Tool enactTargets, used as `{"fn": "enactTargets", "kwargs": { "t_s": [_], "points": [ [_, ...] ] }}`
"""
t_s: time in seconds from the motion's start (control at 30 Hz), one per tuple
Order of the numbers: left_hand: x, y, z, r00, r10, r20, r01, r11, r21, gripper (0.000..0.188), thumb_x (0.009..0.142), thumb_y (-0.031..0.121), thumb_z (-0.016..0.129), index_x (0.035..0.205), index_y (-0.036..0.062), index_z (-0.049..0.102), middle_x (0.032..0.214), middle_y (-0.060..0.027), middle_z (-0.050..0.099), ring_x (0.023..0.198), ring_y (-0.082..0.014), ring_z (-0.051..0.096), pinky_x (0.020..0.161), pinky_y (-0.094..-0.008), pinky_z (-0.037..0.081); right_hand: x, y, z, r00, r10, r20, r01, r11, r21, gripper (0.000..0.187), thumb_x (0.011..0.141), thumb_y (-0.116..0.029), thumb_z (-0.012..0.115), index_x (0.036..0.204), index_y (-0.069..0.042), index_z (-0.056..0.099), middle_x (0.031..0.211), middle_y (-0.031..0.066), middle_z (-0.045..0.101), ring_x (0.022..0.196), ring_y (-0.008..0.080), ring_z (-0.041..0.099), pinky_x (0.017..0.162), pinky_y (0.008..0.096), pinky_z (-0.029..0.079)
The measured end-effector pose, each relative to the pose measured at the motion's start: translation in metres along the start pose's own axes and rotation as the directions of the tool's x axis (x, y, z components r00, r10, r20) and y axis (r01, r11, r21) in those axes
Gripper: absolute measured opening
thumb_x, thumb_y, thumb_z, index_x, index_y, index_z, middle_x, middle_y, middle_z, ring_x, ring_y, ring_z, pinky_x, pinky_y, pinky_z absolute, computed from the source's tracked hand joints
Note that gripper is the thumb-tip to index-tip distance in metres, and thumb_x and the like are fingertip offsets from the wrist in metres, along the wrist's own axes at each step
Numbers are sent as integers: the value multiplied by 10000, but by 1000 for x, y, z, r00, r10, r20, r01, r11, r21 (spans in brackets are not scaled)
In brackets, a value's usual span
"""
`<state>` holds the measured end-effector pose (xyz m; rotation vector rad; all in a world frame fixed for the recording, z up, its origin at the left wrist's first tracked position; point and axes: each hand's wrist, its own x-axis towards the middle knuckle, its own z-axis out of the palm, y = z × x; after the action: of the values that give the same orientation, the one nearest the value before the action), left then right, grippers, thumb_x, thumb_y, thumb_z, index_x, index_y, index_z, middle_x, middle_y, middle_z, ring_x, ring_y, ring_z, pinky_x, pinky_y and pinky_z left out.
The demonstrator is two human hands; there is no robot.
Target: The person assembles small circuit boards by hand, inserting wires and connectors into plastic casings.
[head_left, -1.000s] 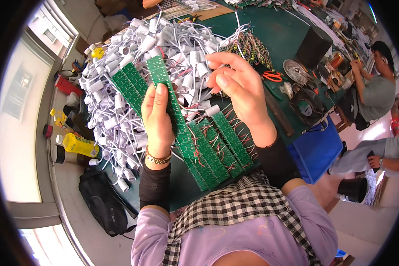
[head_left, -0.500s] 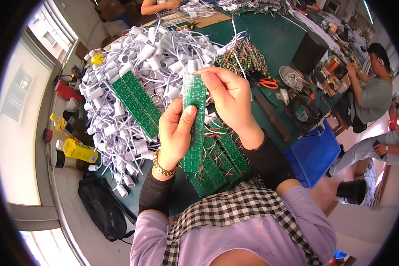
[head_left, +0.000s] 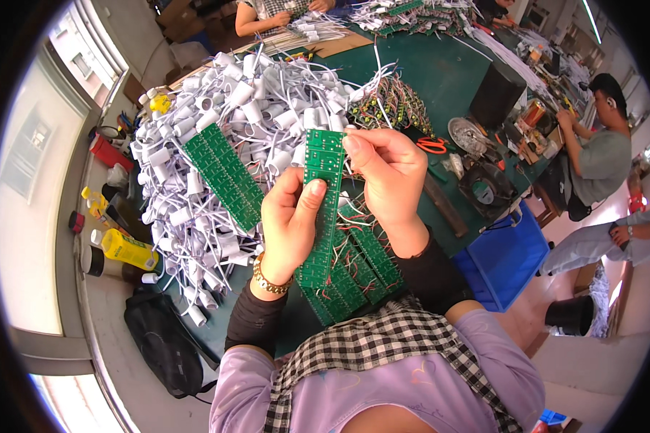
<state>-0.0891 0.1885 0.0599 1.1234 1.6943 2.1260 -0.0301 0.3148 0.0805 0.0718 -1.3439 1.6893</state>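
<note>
A long green circuit board (head_left: 323,162) is held upright in front of me. My left hand (head_left: 290,220) grips it by the middle, thumb across its face. At its top right corner my right hand (head_left: 391,177) is closed in a pinch; whatever lies between those fingertips is too small to make out. Below the held board, several more green circuit boards (head_left: 375,258) with thin red and white wires lie on the table. Another green board panel (head_left: 224,177) rests on a big heap of white cylindrical sockets with cables (head_left: 188,216), left of my hands.
Beyond my hands is a bundle of wired small parts (head_left: 393,101). To the right lie orange-handled scissors (head_left: 432,146), a metal dish (head_left: 471,136), a dark bar (head_left: 444,206) and a small fan (head_left: 487,186). A blue bin (head_left: 502,260) stands beside the table. Co-workers sit at the far side and right.
My right hand has shifted slightly right and down, its fingertips now at the board's corner edge instead of over it. The board has tilted and lowered a little in my left hand.
</note>
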Motion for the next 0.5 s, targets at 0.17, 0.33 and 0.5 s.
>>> {"fn": "enactTargets", "kwargs": {
  "t_s": [0.17, 0.33, 0.5],
  "points": [
    [-5, 12, 4, 998, -55, 26, 60, 973, -224, 139, 916, 146, 550, 899, 11, 577, 775, 33, 583, 672, -13, 461, 618, -172, 384, -1, -11, -10, 936, 337, 101, -349, 851, 393, 124, 796, -28, 669, 910, 16, 646, 688, 10, 586, 533, 28, 467, 441, 156, 346],
    [-8, 15, 4, 997, -58, 59, 74, 946, -315, 134, 918, 138, 546, 902, 9, 576, 808, 13, 611, 691, -16, 492, 632, -175, 402, -1, -21, -14, 868, 459, 190, -490, 732, 474, 130, 799, -39, 659, 913, 22, 643, 645, -7, 540, 477, 18, 391, 392, 152, 291],
    [-7, 17, 3, 995, -89, 45, 99, 937, -336, 125, 909, 127, 561, 915, 2, 575, 804, 2, 616, 691, -20, 501, 634, -179, 408, -8, -28, -15, 918, 384, 102, -390, 820, 419, 131, 794, -7, 646, 918, 35, 638, 702, 33, 594, 516, 28, 465, 409, 147, 318]
  ]
}}
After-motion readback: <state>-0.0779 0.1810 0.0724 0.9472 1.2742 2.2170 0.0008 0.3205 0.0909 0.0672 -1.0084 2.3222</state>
